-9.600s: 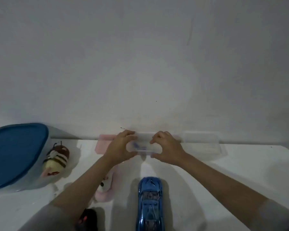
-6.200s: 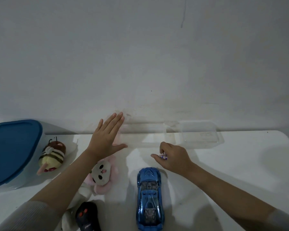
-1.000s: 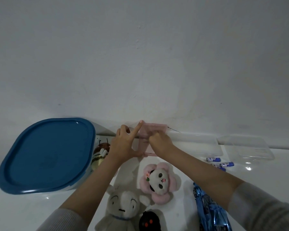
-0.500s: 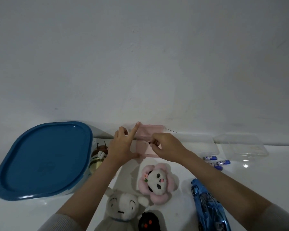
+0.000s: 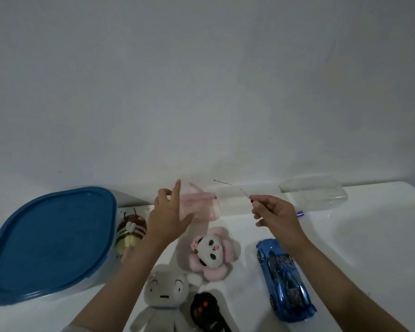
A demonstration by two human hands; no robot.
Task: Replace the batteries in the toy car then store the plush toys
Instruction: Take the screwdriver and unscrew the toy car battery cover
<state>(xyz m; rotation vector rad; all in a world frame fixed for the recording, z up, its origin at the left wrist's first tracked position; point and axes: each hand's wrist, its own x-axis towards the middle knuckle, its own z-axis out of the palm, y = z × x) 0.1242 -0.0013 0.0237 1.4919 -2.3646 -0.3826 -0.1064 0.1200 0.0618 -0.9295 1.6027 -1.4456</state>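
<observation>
While the left hand (image 5: 167, 218) rests against the pink translucent box (image 5: 198, 207) with fingers straight and index raised, the right hand (image 5: 274, 215) pinches a thin screwdriver (image 5: 246, 195) between thumb and forefinger above the white table (image 5: 369, 236), which meets a plain white wall (image 5: 201, 80). The toy car (image 5: 284, 279), glossy blue, lies near the right forearm, beside the pink flower plush (image 5: 212, 256).

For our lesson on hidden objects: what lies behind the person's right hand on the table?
A blue battery tip peeks out behind the right hand, beside the clear box. The hand covers the rest; any other batteries there cannot be seen.
</observation>
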